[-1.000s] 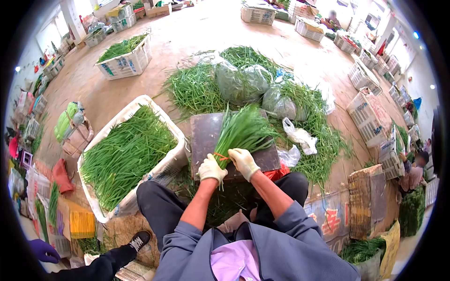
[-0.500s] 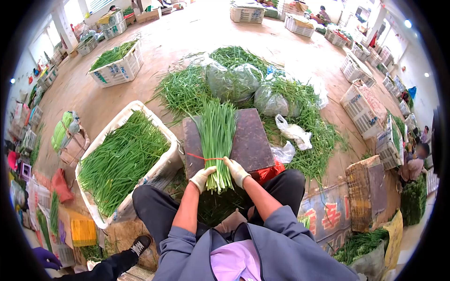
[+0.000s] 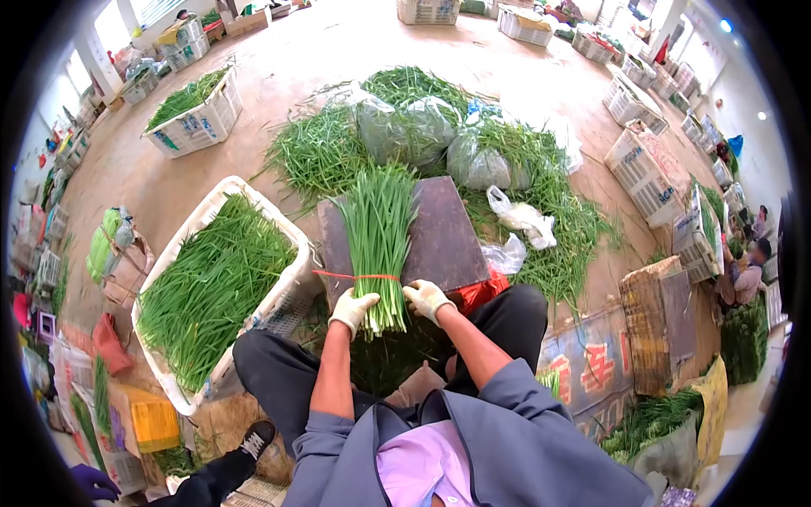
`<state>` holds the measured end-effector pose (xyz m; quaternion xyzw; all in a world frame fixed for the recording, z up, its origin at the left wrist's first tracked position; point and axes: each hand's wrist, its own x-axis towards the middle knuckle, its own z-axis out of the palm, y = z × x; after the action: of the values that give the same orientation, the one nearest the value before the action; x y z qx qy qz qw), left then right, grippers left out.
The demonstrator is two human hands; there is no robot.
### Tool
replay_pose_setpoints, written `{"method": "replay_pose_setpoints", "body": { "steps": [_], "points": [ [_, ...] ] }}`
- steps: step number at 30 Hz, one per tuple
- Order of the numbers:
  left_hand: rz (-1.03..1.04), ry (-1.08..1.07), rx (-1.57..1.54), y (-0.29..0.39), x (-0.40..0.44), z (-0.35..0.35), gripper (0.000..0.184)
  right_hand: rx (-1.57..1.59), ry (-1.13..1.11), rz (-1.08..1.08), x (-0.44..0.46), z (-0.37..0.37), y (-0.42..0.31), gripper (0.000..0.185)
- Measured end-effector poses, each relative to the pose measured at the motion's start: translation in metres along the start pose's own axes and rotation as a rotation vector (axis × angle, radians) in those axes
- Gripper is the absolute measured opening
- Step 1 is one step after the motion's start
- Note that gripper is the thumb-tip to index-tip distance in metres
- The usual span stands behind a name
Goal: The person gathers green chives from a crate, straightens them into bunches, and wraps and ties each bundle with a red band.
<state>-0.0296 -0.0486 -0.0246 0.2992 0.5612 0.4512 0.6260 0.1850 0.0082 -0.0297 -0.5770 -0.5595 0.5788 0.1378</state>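
Bundle of green stalks [image 3: 378,224] lies centre frame on the dark worktop [image 3: 448,237]. Left hand [image 3: 351,309] touches its pale base, grip unclear; right hand [image 3: 427,300], loosely open, just beside. Probably light, limp-leaved, easily bruised; best held near the red tie [image 3: 377,276].

The bundle [image 3: 376,228] lies on the left part of the board [image 3: 443,228], reaching past its far edge and over its near edge. The band [image 3: 378,276] circles the bundle near its base, one end running out past the board's left edge. The left hand [image 3: 354,310] touches the base's left side; the right hand [image 3: 427,300] is at its right, by the near edge. A basket [image 3: 302,251] with loose leaves [image 3: 211,287] in it stands left of the board. A heap [image 3: 317,156] spreads behind and right, with two large bags [image 3: 405,131] on it.
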Motion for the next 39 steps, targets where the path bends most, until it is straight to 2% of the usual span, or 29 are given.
{"method": "replay_pose_setpoints", "body": {
  "steps": [2, 3, 5, 6, 9, 10, 13, 14, 15, 17, 18, 19, 21, 23, 24, 27, 29, 30, 31, 33, 35, 37, 39],
  "points": [
    [-0.029, -0.005, -0.036, 0.003, -0.003, -0.003, 0.034, 0.159, -0.136, 0.157, -0.030, -0.004, -0.017, 0.040],
    [-0.037, -0.016, -0.052, 0.008, -0.004, -0.002, 0.033, 0.164, -0.130, 0.162, -0.031, -0.001, -0.011, 0.040],
    [-0.065, -0.042, -0.050, 0.008, -0.002, -0.005, 0.031, 0.199, -0.232, 0.132, -0.027, 0.004, 0.004, 0.029],
    [-0.078, -0.045, -0.061, 0.008, -0.002, -0.004, 0.031, 0.047, -0.157, 0.062, -0.043, 0.001, -0.009, 0.023],
    [-0.090, -0.026, -0.065, 0.005, -0.001, -0.006, 0.033, 0.048, -0.098, 0.027, -0.053, -0.003, -0.003, 0.019],
    [-0.087, -0.009, -0.056, 0.004, 0.001, -0.007, 0.035, 0.048, -0.147, 0.029, -0.067, -0.009, -0.014, 0.019],
    [-0.116, -0.010, -0.067, 0.003, -0.004, -0.005, 0.037, 0.107, -0.503, -0.027, -0.136, -0.018, -0.050, 0.020],
    [-0.118, -0.009, -0.064, 0.003, -0.004, -0.005, 0.038, -0.097, -0.621, -0.104, -0.159, -0.017, -0.068, 0.021],
    [-0.109, -0.043, -0.055, 0.004, 0.000, -0.006, 0.038, -0.189, -0.765, -0.280, -0.166, -0.010, -0.060, 0.025],
    [-0.118, -0.066, -0.063, -0.003, 0.012, -0.011, 0.038, -0.417, -0.981, -0.198, -0.158, 0.010, -0.036, 0.029],
    [-0.128, -0.071, -0.096, 0.000, 0.011, -0.009, 0.037, -0.667, -0.804, -0.517, -0.133, 0.024, 0.002, 0.034],
    [-0.127, -0.074, -0.098, 0.001, 0.009, -0.005, 0.037, -0.800, -0.447, -0.465, -0.118, 0.042, 0.033, 0.047],
    [-0.129, -0.058, -0.115, 0.000, 0.001, -0.003, 0.036, 0.007, -0.304, -0.041, -0.118, 0.063, 0.004, 0.048],
    [-0.103, -0.048, -0.086, 0.002, 0.007, -0.004, 0.032, 0.785, -0.531, 0.248, -0.097, 0.090, 0.005, 0.041],
    [-0.103, -0.043, -0.083, 0.005, 0.001, -0.001, 0.033, 0.757, -0.457, 0.255, -0.102, 0.100, -0.001, 0.032],
    [-0.113, -0.049, -0.111, 0.014, -0.009, 0.002, 0.038, 0.746, -0.375, 0.214, -0.104, 0.108, -0.002, 0.021],
    [-0.112, -0.052, -0.091, 0.019, -0.011, 0.004, 0.038, 0.260, -0.461, 0.040, -0.113, 0.099, 0.004, 0.022],
    [-0.105, -0.068, -0.077, 0.021, -0.013, 0.004, 0.037, 0.032, -0.602, -0.060, -0.119, 0.097, 0.013, 0.025],
    [-0.103, -0.076, -0.079, 0.019, -0.010, 0.002, 0.037, -0.442, -0.668, -0.478, -0.114, 0.096, 0.027, 0.032],
    [-0.102, -0.122, -0.132, 0.012, -0.004, -0.001, 0.037, -0.669, -0.805, -0.382, -0.119, 0.077, 0.048, 0.037],
    [-0.075, -0.127, -0.098, 0.002, 0.002, -0.006, 0.040, -0.794, -0.452, -0.124, -0.112, 0.048, 0.021, 0.040],
    [-0.094, -0.081, -0.002, 0.018, -0.009, 0.000, 0.044, -0.595, -0.002, -0.057, -0.096, 0.017, 0.010, 0.038],
    [-0.041, -0.017, 0.336, 0.040, -0.025, 0.007, 0.071, -0.052, 0.154, 0.017, -0.078, 0.000, 0.004, 0.042]
  ]
}}
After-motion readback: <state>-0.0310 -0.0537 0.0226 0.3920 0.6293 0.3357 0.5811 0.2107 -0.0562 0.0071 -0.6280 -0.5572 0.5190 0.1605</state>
